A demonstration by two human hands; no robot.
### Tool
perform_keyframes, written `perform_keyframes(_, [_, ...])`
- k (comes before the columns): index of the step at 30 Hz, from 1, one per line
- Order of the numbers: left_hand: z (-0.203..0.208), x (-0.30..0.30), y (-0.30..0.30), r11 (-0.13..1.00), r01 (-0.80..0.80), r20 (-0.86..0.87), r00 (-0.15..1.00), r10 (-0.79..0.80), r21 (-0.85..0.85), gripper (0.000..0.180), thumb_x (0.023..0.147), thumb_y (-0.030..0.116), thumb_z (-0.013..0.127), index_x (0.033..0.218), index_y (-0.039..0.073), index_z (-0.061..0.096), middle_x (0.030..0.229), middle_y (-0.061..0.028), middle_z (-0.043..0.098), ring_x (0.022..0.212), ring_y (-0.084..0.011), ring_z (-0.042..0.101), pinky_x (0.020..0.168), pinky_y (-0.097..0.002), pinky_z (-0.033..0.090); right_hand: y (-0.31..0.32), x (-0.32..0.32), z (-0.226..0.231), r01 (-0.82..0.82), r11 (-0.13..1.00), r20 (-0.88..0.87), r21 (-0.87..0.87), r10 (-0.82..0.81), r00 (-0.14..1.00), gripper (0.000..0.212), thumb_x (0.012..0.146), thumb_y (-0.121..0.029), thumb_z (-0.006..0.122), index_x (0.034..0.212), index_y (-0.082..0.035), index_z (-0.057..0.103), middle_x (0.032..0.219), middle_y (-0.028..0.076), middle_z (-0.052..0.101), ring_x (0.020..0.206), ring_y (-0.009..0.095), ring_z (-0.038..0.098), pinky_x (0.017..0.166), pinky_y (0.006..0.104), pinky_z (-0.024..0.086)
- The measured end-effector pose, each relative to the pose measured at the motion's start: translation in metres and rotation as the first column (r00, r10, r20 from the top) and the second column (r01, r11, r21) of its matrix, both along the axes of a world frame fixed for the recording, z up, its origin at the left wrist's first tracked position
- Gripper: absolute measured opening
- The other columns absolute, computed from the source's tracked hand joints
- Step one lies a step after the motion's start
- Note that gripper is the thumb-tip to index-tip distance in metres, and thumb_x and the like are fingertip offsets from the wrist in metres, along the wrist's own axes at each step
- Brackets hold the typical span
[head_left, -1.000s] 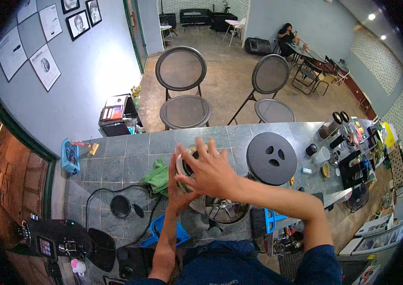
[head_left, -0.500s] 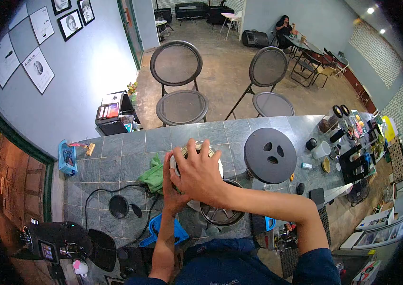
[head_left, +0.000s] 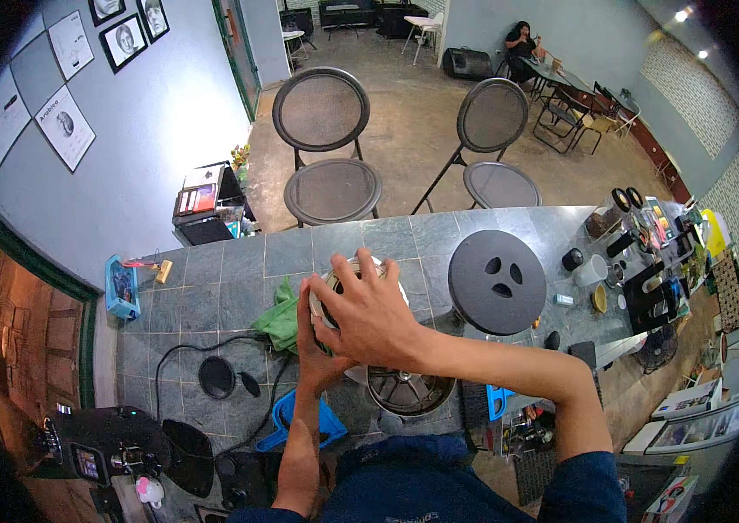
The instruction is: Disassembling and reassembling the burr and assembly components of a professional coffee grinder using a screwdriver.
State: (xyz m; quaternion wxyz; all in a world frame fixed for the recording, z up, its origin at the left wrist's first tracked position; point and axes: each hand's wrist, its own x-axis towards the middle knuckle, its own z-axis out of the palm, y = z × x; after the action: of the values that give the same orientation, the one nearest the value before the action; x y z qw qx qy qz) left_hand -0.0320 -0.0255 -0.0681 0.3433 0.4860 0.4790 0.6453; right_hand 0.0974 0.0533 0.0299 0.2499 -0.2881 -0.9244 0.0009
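Observation:
A pale round vessel with a metal rim (head_left: 401,292) stands on the grey tiled counter (head_left: 204,270), mostly covered by my hands. Over its top my right hand (head_left: 369,314) is spread, the fingers bent down onto the rim. My left hand (head_left: 319,353) is pressed upright along its left side, partly hidden under the right one. Just below my right wrist lies a round metal pan with spokes (head_left: 408,390). A crumpled green cloth (head_left: 279,320) touches the counter left of the vessel. What is inside the vessel is hidden.
A black round stool top with three holes (head_left: 497,281) rises right of my hands. Left lie a black cable (head_left: 157,375), a black disc (head_left: 217,377) and a blue dustpan (head_left: 326,424). Jars and cups (head_left: 592,270) crowd the right end. Two mesh chairs (head_left: 333,187) stand beyond.
My right hand has shifted slightly over the top of the vessel, and more of the spoked pan shows. The view has tilted a little; my left hand keeps its place.

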Motion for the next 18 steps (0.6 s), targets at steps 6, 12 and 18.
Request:
perform_keyframes(6, [-0.007,-0.007,0.002,0.997,-0.031,-0.154,0.987,0.043,0.077,0.144,0.057,0.025,0.104,0.172,0.007,0.017,0.173,-0.0155,0.031,0.158,-0.0332,0.035,0.128,-0.0478,0.033,0.008,0.004,-0.001,-0.114,0.993,-0.019,0.036,0.115,0.993,0.051,0.093,-0.043,0.067,0.133,-0.012,0.065,0.134,0.022,0.056,0.122,0.046,0.052,0.091,0.0623,0.044])
perform_keyframes(12, [0.005,-0.002,0.002,0.999,0.011,-0.073,0.997,-0.007,0.053,0.144,0.059,0.026,0.103,0.172,0.007,0.016,0.172,-0.0143,0.032,0.156,-0.0331,0.037,0.126,-0.0478,0.037,0.033,0.016,0.004,-0.364,0.931,-0.029,-0.013,0.363,0.931,0.05,0.089,-0.039,0.074,0.133,-0.018,0.066,0.138,0.017,0.057,0.125,0.041,0.053,0.101,0.0595,0.043])
perform_keyframes(18, [0.0,-0.004,-0.001,0.999,0.01,-0.057,0.998,-0.008,0.044,0.143,0.061,0.03,0.103,0.172,0.007,0.015,0.172,-0.0145,0.03,0.154,-0.0329,0.039,0.125,-0.0472,0.039,0.035,0.016,0.005,-0.526,0.844,-0.002,-0.099,0.529,0.849,0.055,0.09,-0.04,0.072,0.14,-0.019,0.064,0.146,0.015,0.055,0.133,0.042,0.052,0.107,0.0647,0.041])
